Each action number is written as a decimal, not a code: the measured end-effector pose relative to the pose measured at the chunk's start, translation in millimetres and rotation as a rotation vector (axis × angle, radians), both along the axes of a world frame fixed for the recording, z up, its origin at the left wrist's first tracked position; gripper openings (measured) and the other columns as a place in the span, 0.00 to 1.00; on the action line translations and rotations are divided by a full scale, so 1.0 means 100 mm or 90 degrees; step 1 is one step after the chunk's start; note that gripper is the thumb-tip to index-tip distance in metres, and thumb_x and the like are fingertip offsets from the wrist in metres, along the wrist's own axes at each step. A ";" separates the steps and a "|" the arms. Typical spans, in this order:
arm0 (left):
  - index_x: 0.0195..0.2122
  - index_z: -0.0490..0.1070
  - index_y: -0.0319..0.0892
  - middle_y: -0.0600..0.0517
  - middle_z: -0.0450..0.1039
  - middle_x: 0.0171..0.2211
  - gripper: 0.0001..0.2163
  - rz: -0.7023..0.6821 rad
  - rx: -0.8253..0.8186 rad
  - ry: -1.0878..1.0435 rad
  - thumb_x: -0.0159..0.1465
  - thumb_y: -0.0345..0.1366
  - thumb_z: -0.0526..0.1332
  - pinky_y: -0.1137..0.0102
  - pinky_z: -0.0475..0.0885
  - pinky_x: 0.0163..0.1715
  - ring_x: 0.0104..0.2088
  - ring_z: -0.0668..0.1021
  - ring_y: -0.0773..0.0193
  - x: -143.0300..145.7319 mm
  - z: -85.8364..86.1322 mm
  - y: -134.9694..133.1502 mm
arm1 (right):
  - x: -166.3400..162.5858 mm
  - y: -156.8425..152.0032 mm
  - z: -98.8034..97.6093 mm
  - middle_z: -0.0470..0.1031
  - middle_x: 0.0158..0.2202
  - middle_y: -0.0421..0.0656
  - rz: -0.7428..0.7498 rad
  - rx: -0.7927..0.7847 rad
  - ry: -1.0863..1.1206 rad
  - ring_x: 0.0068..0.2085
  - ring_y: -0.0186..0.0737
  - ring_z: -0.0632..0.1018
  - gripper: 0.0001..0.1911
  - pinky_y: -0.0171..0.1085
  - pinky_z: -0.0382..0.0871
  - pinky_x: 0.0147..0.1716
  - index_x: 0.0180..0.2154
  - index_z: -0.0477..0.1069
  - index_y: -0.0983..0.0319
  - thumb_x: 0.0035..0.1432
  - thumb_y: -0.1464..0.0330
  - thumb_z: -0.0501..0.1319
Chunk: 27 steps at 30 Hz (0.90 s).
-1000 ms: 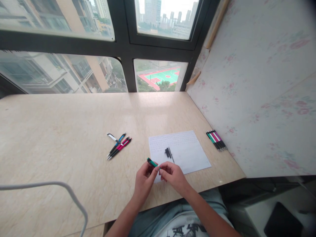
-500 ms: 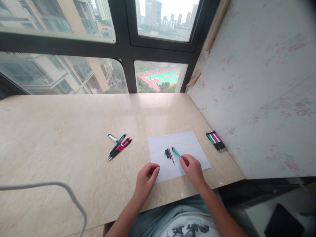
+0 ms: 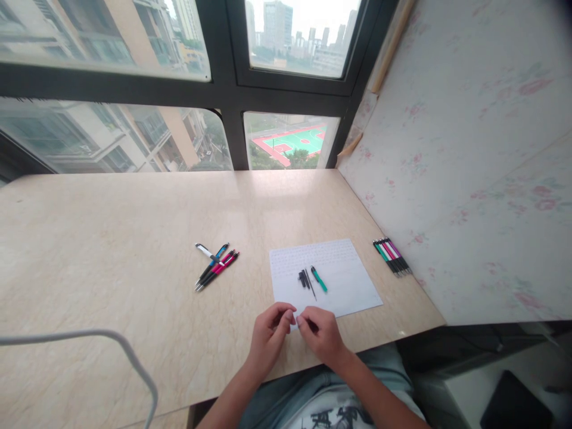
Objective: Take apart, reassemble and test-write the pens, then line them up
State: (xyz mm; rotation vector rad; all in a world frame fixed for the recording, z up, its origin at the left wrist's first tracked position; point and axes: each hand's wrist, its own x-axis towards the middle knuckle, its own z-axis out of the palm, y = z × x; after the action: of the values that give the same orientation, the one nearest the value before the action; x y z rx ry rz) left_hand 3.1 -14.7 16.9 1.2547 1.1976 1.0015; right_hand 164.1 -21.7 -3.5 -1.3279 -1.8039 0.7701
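Note:
My left hand [image 3: 269, 333] and my right hand [image 3: 322, 335] meet at the front edge of a sheet of paper [image 3: 348, 286] with lines of writing. Thumb and fingers are pinched together on each; anything between them is too small or hidden to make out. Just beyond the hands, a green pen barrel [image 3: 319, 280] lies on the sheet. Left of it are a thin pen refill [image 3: 311, 287], a slim black tube [image 3: 306, 278] and short black pen parts [image 3: 302, 279], side by side.
Several click pens [image 3: 217, 269], pink, blue and white, lie crossed on the stone-patterned tabletop [image 3: 134, 238] to the left. A neat row of pens [image 3: 392, 256] lies by the papered wall [image 3: 469, 179]. A grey cable or tube [image 3: 120, 339] arches at the lower left. Windows stand behind.
My right hand has let go of the green barrel, leaving it on the paper, and has moved left and nearer to me. My left hand has shifted slightly right, fingertips now close to the right's.

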 end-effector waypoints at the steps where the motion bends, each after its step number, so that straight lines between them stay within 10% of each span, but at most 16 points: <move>1: 0.34 0.76 0.42 0.51 0.76 0.27 0.11 -0.009 0.008 0.010 0.63 0.44 0.60 0.71 0.69 0.29 0.26 0.74 0.62 0.01 -0.01 -0.01 | -0.05 -0.03 -0.02 0.65 0.20 0.37 0.020 0.003 0.009 0.23 0.34 0.66 0.15 0.33 0.57 0.26 0.22 0.66 0.60 0.62 0.68 0.54; 15: 0.31 0.74 0.42 0.50 0.75 0.27 0.12 -0.053 0.038 0.072 0.65 0.43 0.57 0.70 0.68 0.30 0.29 0.75 0.61 0.00 -0.06 0.02 | -0.07 -0.03 -0.03 0.66 0.21 0.38 0.028 -0.011 0.023 0.24 0.34 0.67 0.16 0.33 0.59 0.26 0.22 0.66 0.60 0.62 0.67 0.53; 27: 0.33 0.74 0.40 0.50 0.74 0.26 0.13 -0.047 0.015 0.053 0.65 0.43 0.57 0.71 0.67 0.29 0.27 0.74 0.63 0.01 -0.11 0.00 | 0.59 0.37 -0.05 0.73 0.31 0.43 -0.252 0.011 -0.335 0.33 0.40 0.74 0.09 0.34 0.59 0.29 0.39 0.71 0.61 0.61 0.65 0.55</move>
State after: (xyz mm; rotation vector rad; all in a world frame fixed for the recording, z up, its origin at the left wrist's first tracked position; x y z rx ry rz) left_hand 3.8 -14.8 6.1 1.3615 1.1970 0.9191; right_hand 222.8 15.7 -8.6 -1.9267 -1.8265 0.1968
